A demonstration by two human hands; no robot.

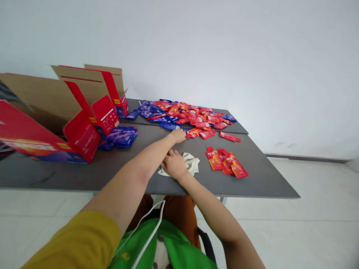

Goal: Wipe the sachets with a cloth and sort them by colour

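Okay, clock centred on the right hand (174, 164). Right hand is on a crumpled off-white cloth (192, 163), palm down, fingers bent; whether it pinches the fabric, cannot tell. Left hand (178, 135) is at 12 o'clock, arm stretched out, fingertips at the near edge of a loose heap of red and blue glossy pouches (193, 115), next to a blue bit of packaging. Its grip is hidden, so open or closed cannot be told.

Heap spreads from 11 to 1 o'clock, blue mostly on its left side, red mostly on its right. Single red pouch (230, 136) lies apart at 2 o'clock. Three red-and-orange flat pouches (226, 163) overlap at 3 o'clock. Small pile of blue-purple pouches (121, 136) at 10 o'clock, just beside the open red-and-blue cardboard boxes (84, 138), which stand in a row from 9 to 10 o'clock, flaps up. All of it sits on a dark grey table (260, 179). White cable (150, 237) hangs over the green garment (179, 250) at 6 o'clock.
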